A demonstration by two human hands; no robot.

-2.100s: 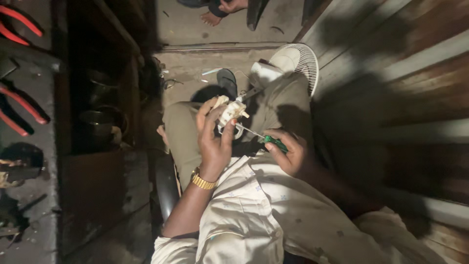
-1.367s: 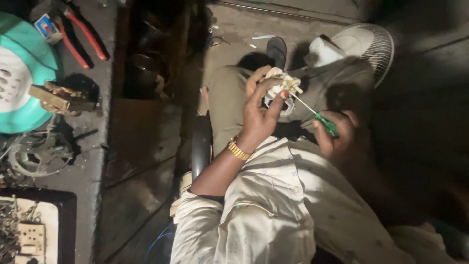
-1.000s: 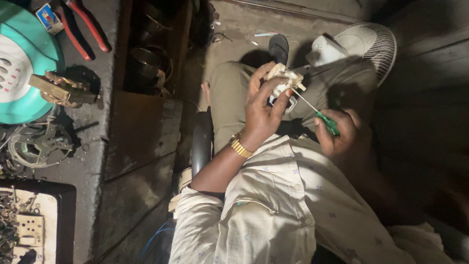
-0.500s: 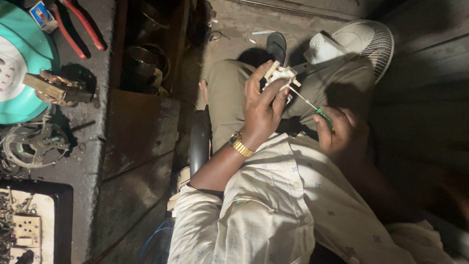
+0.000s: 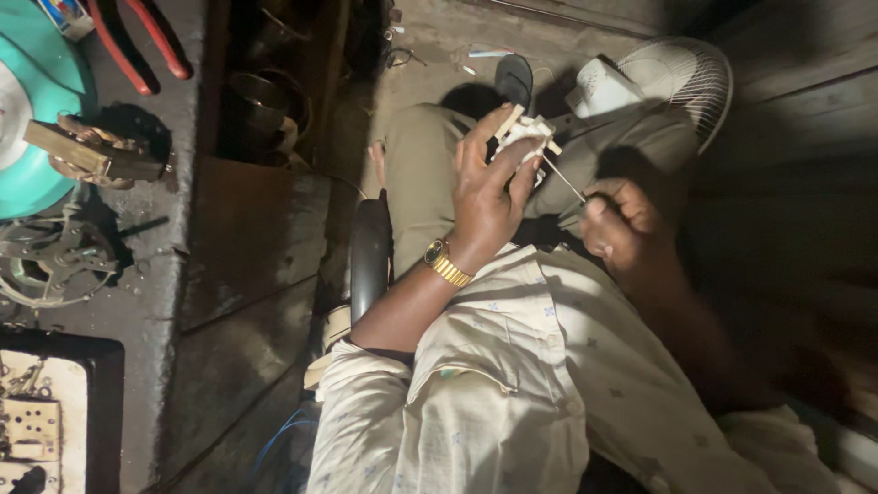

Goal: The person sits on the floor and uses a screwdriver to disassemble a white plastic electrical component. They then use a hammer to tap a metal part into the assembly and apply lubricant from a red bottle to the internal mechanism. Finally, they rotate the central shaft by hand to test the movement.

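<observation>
My left hand, with a gold watch at the wrist, grips a small white part with cream prongs over my lap. My right hand is closed around a screwdriver, whose thin metal shaft points up-left and meets the white part. The handle is hidden inside my fist and the right hand is blurred.
A white table fan lies on the floor beyond my knees, next to a dark sandal. On the bench at left sit red-handled pliers, a teal round housing, a metal motor part and a tray of bits.
My right hand has slid closer to the white part and now covers the green handle. The left hand has kept hold of the part; the view shifted slightly.
</observation>
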